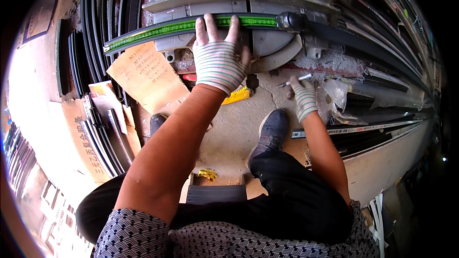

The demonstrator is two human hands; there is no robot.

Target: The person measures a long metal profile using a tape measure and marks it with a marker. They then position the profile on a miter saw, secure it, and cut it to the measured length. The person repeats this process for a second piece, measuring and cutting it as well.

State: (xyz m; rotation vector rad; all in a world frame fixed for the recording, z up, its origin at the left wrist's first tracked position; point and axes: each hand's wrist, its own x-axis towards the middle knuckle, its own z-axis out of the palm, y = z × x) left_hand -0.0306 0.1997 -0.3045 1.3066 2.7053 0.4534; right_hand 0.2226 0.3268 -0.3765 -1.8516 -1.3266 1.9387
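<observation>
In the upper middle of the frame the gloved left hand lies flat with fingers spread on a long green-striped profile, whose long axis runs left to right across the grey saw table. Right of centre, clearly lower and apart from the profile, the gloved right hand pinches a thin metal pen-like tool. No containers show.

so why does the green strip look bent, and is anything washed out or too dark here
Head view: fisheye distortion bows the green strip under the left hand; the left edge is overexposed by daylight, the corners and far right fall into black, while the right hand and its pen-like tool stay sharp.
</observation>
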